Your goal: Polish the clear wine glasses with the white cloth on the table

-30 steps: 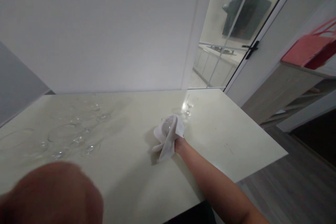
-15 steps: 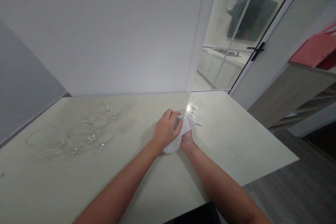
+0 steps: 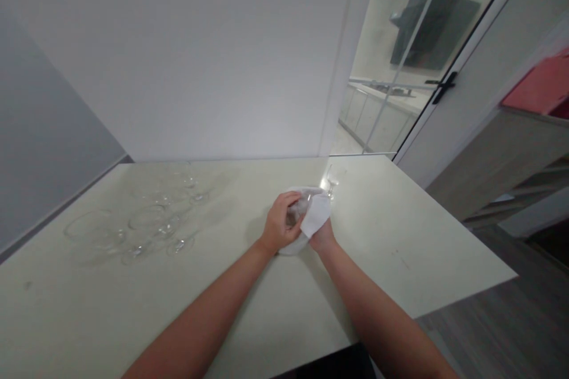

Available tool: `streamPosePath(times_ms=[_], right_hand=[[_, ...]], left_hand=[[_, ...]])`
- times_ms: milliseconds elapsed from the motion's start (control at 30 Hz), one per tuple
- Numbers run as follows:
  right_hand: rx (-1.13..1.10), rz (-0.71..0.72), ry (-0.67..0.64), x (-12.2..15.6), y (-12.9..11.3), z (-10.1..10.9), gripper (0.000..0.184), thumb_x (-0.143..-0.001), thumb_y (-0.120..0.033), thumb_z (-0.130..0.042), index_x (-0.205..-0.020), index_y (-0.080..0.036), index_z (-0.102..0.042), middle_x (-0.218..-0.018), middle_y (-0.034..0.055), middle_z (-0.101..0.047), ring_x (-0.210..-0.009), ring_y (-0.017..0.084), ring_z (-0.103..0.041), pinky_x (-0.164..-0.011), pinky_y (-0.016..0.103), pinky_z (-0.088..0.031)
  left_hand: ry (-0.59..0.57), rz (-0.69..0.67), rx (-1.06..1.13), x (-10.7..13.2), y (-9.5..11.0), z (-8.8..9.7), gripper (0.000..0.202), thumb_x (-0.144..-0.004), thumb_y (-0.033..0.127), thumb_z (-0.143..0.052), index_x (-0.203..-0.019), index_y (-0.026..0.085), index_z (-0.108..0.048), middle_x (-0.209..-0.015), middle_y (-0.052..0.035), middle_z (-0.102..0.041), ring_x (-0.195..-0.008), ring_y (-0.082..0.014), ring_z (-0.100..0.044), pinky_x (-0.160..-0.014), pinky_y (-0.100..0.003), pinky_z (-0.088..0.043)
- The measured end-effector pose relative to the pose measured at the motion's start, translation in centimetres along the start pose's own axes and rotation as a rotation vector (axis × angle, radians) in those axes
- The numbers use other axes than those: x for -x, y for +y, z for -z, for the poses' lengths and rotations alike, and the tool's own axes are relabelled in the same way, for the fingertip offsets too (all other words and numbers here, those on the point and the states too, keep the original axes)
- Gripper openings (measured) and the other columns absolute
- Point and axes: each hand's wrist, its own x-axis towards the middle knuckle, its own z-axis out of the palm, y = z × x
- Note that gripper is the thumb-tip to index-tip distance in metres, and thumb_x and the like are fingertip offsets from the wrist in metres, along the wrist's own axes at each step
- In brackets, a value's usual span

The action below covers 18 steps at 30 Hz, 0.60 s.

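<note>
A: Left of frame first. What stands there?

B: A cluster of clear glasses (image 3: 146,225) at mid-left on the pale table (image 3: 400,260), well apart from both hands. I cannot count them, as the outlines are faint against the top. A white wall (image 3: 200,53) fills the upper left behind them.

A: Centre?

B: The left hand (image 3: 278,228) is just left of centre. Its fingers are curled closed over a clear glass (image 3: 301,206). The glass sits at centre frame, just right of that hand and low over the table. Whether it touches the top, I cannot tell.

A: The cloth?

B: A white cloth (image 3: 316,217) wraps the underside and right side of the glass, with one corner hanging toward the right. It touches the left hand's fingers.

A: Right hand?

B: The right hand (image 3: 323,241) is just below the cloth, right of centre. Only the heel and wrist show. The fingers are hidden under the cloth, so I cannot tell its grip.

A: Further right?

B: One stemmed glass (image 3: 333,176) stands upright on the table, just above and right of the cloth, near the far edge.

A: Upper right?

B: A glass door (image 3: 400,71) with a black handle (image 3: 444,87). A red bag (image 3: 540,86) lies on a wooden shelf (image 3: 493,160) at the right edge.
</note>
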Motion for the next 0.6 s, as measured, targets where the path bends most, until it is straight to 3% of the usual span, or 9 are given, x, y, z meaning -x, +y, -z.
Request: streamPosePath(times_ms=[133,333,600], right_hand=[[-0.064,-0.041,0.06,-0.6,-0.8,0.2,0.028,-0.085,-0.04,-0.052,-0.092,-0.019,-0.07,-0.094,0.002,-0.076,-0.088,0.018,-0.07,-0.091,0.034,-0.055],[-0.08,-0.024,0.183,-0.9,-1.2,-0.2,0.031,-0.086,-0.038,-0.046,-0.09,-0.018,-0.07,-0.087,0.0026,-0.076,-0.081,0.019,-0.071,-0.081,0.034,-0.058],[0.037,0.028,0.13,-1.3,0.6,1.2,0.028,-0.081,-0.041,-0.055,-0.094,-0.019,-0.066,-0.089,0.0017,-0.076,-0.077,0.017,-0.07,-0.075,0.03,-0.058]], left_hand=[[-0.137,-0.001,-0.018,0.1,0.3,-0.1,0.053,-0.087,0.032,-0.059,-0.136,0.019,-0.044,-0.138,-0.015,-0.051,-0.129,-0.0285,-0.048,-0.108,-0.047,-0.039],[-0.243,0.083,-0.032,0.3,0.1,-0.3,0.07,-0.089,0.044,-0.057,-0.148,0.018,-0.029,-0.15,-0.0163,-0.039,-0.137,-0.0309,-0.038,-0.112,-0.049,-0.033],[-0.273,0.092,0.024,1.0,-0.8,-0.6,0.08,-0.091,0.057,-0.049,-0.153,0.015,-0.019,-0.153,-0.0185,-0.032,-0.141,-0.0333,-0.032,-0.115,-0.051,-0.028]])
